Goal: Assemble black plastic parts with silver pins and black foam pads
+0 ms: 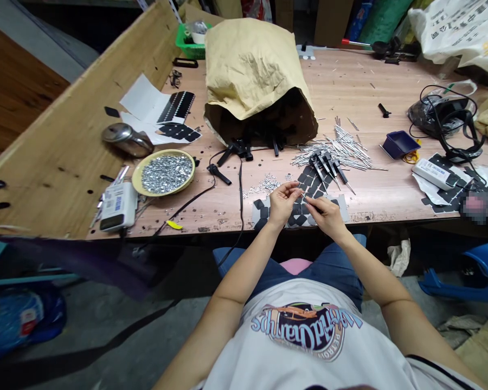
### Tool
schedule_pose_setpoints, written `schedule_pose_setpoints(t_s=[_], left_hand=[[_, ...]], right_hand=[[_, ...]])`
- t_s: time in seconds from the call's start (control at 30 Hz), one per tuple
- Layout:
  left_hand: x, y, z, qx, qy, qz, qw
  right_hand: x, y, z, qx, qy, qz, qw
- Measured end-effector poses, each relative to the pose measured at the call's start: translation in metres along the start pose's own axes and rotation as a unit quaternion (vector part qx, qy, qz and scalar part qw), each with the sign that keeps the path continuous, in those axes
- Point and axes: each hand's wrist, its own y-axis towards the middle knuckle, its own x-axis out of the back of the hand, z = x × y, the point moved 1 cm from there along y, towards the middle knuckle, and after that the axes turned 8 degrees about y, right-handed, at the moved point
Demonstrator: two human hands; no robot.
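Observation:
My left hand is closed in a pinch at the table's front edge, on something too small to make out. Close beside it, my right hand grips a black-ended thin metal rod, its tip pointing towards the left fingertips. Both hands are over a sheet strewn with black adhesive pads. Just beyond them lie several black-headed metal rods, and behind these a loose pile of bare metal rods. Small metal nuts are scattered beyond my left hand.
A large paper sack lies open towards me, with black plastic parts at its mouth. To the left stands a yellow bowl of small metal pieces, near a white box-shaped device. A blue tray and a black headset are at right.

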Motion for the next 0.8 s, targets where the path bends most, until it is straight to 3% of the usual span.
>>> schedule_pose_setpoints(t_s=[0.13, 0.33, 0.57, 0.8], left_hand=[[0.001, -0.001, -0.003, -0.020, 0.001, 0.018, 1.000], [0.010, 0.003, -0.009, -0.029, 0.028, 0.073, 0.997], [0.023, 0.005, -0.017, 0.003, 0.042, 0.188, 0.981], [0.022, 0.008, -0.010, 0.021, 0.012, 0.190, 0.981]], right_hand=[[0.002, 0.003, 0.001, 0.004, 0.033, -0.002, 0.999], [0.010, 0.006, 0.004, -0.059, 0.111, 0.029, 0.992], [0.016, 0.006, 0.004, -0.192, 0.261, 0.092, 0.942], [0.014, 0.005, 0.006, -0.207, 0.282, 0.073, 0.934]])
